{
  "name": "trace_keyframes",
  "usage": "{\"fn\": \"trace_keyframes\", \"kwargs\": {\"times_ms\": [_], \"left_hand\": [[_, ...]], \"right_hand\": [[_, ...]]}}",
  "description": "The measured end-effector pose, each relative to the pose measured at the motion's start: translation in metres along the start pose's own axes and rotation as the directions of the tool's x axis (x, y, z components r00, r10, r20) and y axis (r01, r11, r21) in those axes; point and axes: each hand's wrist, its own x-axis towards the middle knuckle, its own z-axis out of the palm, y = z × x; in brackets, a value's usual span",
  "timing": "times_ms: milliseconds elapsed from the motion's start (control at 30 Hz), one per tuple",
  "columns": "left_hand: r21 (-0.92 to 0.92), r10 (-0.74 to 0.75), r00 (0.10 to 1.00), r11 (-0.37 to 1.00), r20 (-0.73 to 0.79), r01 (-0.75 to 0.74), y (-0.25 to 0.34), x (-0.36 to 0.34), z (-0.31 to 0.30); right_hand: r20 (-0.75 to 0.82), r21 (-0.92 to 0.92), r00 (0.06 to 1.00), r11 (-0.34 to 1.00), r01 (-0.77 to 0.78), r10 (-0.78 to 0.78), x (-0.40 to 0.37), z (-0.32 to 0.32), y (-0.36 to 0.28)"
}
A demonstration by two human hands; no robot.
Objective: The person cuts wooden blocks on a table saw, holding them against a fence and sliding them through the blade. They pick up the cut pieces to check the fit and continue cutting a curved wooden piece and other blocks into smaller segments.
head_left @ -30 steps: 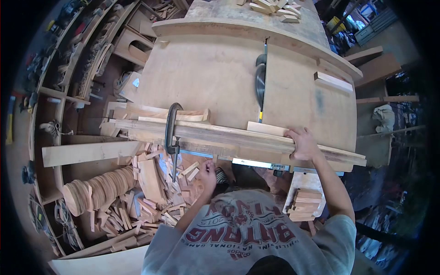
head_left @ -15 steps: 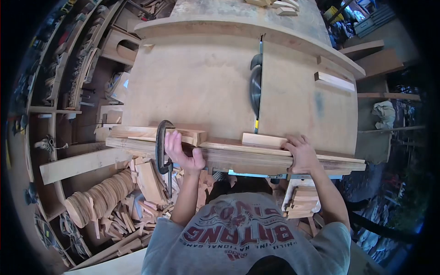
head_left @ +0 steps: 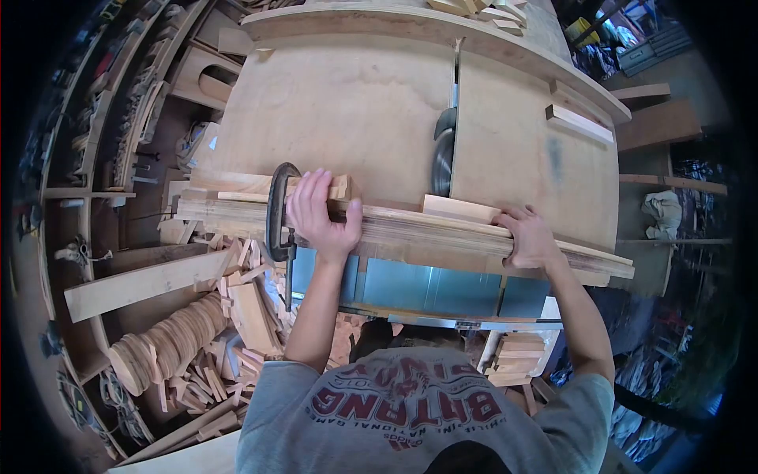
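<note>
A plywood crosscut sled (head_left: 339,103) lies on a table saw, its slot lined up with a round saw blade (head_left: 444,162). My left hand (head_left: 322,217) is wrapped over the sled's thick near fence (head_left: 426,235), beside a dark C-clamp (head_left: 278,209). Under its fingertips is a wooden block (head_left: 341,188) that the clamp holds against the fence. A short strip of wood (head_left: 459,210) lies along the fence's far side, just in front of the blade. My right hand (head_left: 530,238) is closed over the fence, fingertips at the strip's right end.
A pale wood stick (head_left: 579,125) lies at the sled's right. Cut pieces (head_left: 499,16) sit beyond the far fence. At lower left are stacked rounded wood pieces (head_left: 167,341) and scrap offcuts. Shelves (head_left: 103,134) line the left. The saw's metal top (head_left: 426,288) shows near me.
Both my hands and the sled have moved away from me, bringing the fence and strip closer to the blade. More of the saw's metal top now shows.
</note>
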Motion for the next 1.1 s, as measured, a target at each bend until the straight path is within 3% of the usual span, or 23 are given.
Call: {"fn": "trace_keyframes", "kwargs": {"times_ms": [367,533,600,667,700,767,800,867,967,1100], "left_hand": [[-0.017,-0.052,0.999,0.999,0.009,0.052,-0.009,0.029,0.043],[0.047,-0.11,0.99,0.993,0.091,0.106,-0.005,0.055,0.059],[0.082,-0.111,0.989,0.991,0.102,0.102,-0.005,0.063,0.068],[0.091,-0.152,0.97,0.986,0.188,0.137,-0.001,0.066,0.064],[0.093,-0.139,0.977,0.988,0.162,0.125,0.0,0.075,0.06],[0.062,-0.249,0.902,0.968,0.353,0.243,-0.005,0.083,0.052],[0.064,-0.244,0.911,0.97,0.332,0.236,-0.004,0.086,0.046],[0.151,-0.294,0.825,0.956,0.483,0.252,0.0,0.097,0.037],[0.144,-0.266,0.826,0.964,0.497,0.224,0.001,0.097,0.031],[0.121,-0.312,0.836,0.95,0.451,0.289,0.016,0.062,-0.006]], "right_hand": [[0.037,0.01,0.999,1.0,-0.013,0.012,0.038,-0.024,0.024],[0.036,-0.001,0.998,0.999,-0.047,0.047,0.058,-0.031,0.04],[-0.015,0.149,0.997,0.986,-0.068,0.071,0.061,-0.037,0.041],[0.016,0.177,0.998,0.983,-0.058,0.056,0.066,-0.035,0.047],[0.052,0.204,0.997,0.977,-0.061,0.051,0.069,-0.038,0.051],[0.045,0.251,0.998,0.966,-0.056,0.047,0.07,-0.034,0.053],[0.062,0.297,0.997,0.953,-0.066,0.05,0.073,-0.033,0.056],[0.074,0.284,0.997,0.958,-0.045,0.025,0.081,-0.027,0.064],[0.104,0.271,0.994,0.961,-0.048,0.021,0.076,-0.026,0.064],[-0.026,0.181,1.0,0.983,0.019,-0.015,0.022,-0.005,0.032]]}}
